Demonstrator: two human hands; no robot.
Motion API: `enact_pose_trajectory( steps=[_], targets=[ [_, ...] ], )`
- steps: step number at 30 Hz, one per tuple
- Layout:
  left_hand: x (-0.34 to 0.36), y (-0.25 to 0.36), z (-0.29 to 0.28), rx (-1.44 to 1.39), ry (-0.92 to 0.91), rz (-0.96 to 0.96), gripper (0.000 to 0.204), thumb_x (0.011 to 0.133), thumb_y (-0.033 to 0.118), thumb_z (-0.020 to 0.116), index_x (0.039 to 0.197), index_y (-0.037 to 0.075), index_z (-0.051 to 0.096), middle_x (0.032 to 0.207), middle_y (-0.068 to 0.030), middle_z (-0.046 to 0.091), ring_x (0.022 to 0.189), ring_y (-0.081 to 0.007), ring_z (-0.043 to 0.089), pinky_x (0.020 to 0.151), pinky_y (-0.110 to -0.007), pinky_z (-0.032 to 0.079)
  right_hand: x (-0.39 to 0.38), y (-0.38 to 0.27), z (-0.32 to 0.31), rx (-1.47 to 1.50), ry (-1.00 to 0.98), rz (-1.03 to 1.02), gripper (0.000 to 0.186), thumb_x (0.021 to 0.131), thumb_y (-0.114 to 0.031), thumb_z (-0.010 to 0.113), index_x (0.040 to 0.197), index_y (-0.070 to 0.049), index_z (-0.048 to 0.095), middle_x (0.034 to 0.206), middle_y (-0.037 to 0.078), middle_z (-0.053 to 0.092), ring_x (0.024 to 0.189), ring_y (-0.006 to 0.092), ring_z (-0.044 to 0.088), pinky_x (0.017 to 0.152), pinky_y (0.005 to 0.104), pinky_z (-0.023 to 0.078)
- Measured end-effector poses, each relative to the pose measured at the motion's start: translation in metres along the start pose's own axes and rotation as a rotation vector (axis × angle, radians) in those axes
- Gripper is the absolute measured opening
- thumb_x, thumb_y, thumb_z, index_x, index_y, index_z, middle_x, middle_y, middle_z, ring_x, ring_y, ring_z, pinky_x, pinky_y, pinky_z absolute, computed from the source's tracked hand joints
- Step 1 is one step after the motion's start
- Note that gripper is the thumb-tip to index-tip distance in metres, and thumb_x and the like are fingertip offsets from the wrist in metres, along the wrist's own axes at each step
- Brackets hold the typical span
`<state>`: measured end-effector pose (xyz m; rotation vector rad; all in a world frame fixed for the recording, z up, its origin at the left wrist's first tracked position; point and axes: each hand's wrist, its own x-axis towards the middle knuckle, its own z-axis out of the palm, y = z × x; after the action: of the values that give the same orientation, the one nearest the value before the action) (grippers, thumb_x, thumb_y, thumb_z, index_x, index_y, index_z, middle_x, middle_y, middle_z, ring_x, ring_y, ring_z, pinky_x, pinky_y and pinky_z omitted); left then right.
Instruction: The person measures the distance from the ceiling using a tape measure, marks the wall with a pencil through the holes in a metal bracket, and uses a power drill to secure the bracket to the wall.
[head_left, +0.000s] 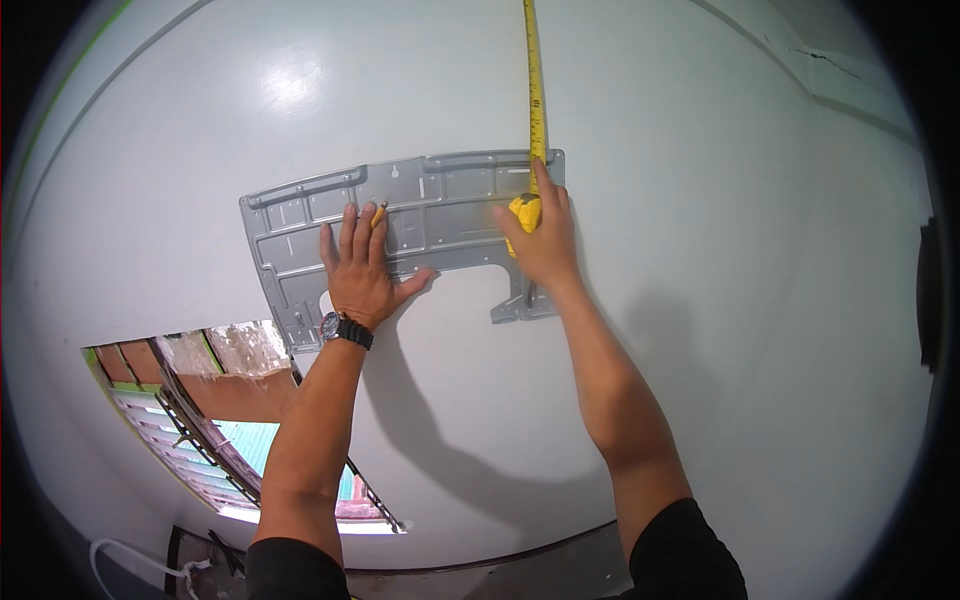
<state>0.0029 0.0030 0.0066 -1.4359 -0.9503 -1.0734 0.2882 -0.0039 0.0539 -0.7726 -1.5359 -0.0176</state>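
A grey metal mounting plate (460,222) with ribs, holes and a cut-out lower edge lies against the white wall. My left hand (362,275) is spread against its left half, fingers pointing up, with a short yellow pencil (379,213) tucked between two fingers. On the plate's right end, my right hand (548,240) grips a yellow tape measure (522,214). Its yellow blade (536,100) runs straight up the wall past the plate's top edge and out of view. My right index finger rests along the blade near that edge. Part of the tape case is hidden by my right hand.
A window opening (240,430) with louvres and brown panels sits in the wall at lower left, below the plate. A white hose (110,550) curves at the bottom left. A dark object (930,295) is at the far right edge. The ceiling edge (860,115) shows upper right.
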Motion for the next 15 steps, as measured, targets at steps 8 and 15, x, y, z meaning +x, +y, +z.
enact_pose_trajectory(
  steps=[8,15],
  targets=[
    [0.000,0.002,-0.001,0.007,-0.028,-0.030,0.110,0.076,0.081,0.077,0.152,0.007,0.051,0.164,-0.0093,0.045,0.160,-0.0297,0.031,0.131,-0.060,0.012,0.001,0.005,0.002,-0.040,0.014,-0.023,0.091,0.093,-0.034,0.080,0.167,-0.009,0.034,0.132,0.018,0.052,0.121,0.0325,0.059,0.104,0.0438,0.052],
    [0.000,-0.006,-0.007,0.032,-0.066,-0.043,0.108,0.077,0.081,0.076,0.152,0.006,0.052,0.165,-0.0105,0.044,0.160,-0.0303,0.030,0.131,-0.061,0.011,0.001,0.009,0.009,-0.021,0.042,-0.057,0.088,0.092,-0.028,0.082,0.166,-0.009,0.037,0.127,0.018,0.054,0.116,0.0324,0.060,0.102,0.0440,0.052]
  ],
)
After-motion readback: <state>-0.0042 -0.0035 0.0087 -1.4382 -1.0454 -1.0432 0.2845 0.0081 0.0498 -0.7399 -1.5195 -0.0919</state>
